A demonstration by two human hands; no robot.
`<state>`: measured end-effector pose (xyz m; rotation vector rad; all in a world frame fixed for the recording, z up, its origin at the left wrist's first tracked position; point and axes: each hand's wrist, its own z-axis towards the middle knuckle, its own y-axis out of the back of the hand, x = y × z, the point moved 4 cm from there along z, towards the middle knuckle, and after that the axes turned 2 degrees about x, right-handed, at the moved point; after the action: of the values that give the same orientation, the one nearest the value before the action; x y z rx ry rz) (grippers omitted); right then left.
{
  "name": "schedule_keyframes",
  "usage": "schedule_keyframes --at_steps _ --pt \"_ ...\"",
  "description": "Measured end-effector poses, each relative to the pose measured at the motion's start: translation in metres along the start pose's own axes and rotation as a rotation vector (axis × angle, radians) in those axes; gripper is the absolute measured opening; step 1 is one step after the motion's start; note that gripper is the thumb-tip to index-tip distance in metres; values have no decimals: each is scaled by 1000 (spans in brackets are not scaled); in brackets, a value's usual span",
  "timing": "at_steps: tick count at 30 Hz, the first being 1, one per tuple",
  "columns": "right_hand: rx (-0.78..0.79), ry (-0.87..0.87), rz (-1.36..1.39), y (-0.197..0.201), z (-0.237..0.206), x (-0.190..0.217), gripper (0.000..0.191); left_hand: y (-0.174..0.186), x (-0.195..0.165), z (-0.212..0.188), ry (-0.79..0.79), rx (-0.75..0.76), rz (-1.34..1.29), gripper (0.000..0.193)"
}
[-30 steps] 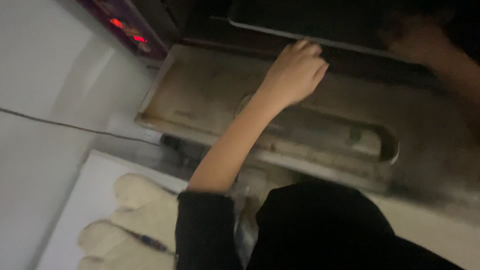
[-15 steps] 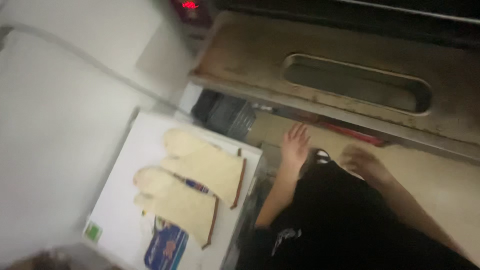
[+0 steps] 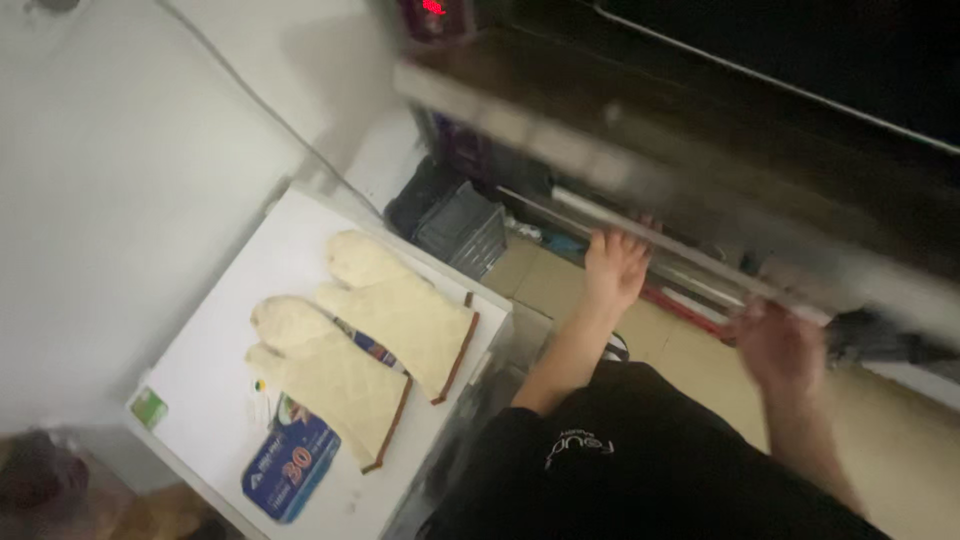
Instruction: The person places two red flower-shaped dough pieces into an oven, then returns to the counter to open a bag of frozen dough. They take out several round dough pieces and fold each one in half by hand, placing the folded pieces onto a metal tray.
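The oven door fills the top right of my view, a long grey slab hanging open at a slant and badly blurred. Both hands are up under its lower edge. My left hand has its fingers spread and raised to the underside of the door near a pale metal rail — touching or just short of it, I cannot tell through the smear. My right hand sits lower and to the right, just beneath the door's edge; it is too blurred for me to say whether it is open or curled, and nothing shows in it.

Below the hands I see black sleeves and a black top, and under them a tan tiled floor. A dark grey crate stands on the floor beneath the oven.

Well to the left, apart from both hands, a white cabinet top carries two cream oven mitts lying flat side by side, cuffs trimmed in brown — a blue printed card pokes out from under the nearer one. A red light glows at the top.
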<state>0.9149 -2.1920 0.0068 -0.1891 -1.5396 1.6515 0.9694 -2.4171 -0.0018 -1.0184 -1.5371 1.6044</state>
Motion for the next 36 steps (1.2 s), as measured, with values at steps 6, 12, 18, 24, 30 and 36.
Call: schedule_keyframes --at_steps 6,12,18,24,30,36 --pt "-205 170 -93 -19 71 80 14 -103 17 83 98 282 -126 49" --pt "-83 202 -97 -42 111 132 41 -165 38 115 80 416 72 66" --pt "2 -14 -478 -5 27 207 68 -170 60 151 -82 171 199 55" --pt "-629 -208 -979 80 -224 366 40 -182 138 153 -289 37 413 45" --pt "-1163 423 -649 147 -428 519 41 -51 509 92 -291 -176 1359 46" --pt "-1343 689 -525 210 -604 699 46 48 774 -37 1131 301 2502 59"
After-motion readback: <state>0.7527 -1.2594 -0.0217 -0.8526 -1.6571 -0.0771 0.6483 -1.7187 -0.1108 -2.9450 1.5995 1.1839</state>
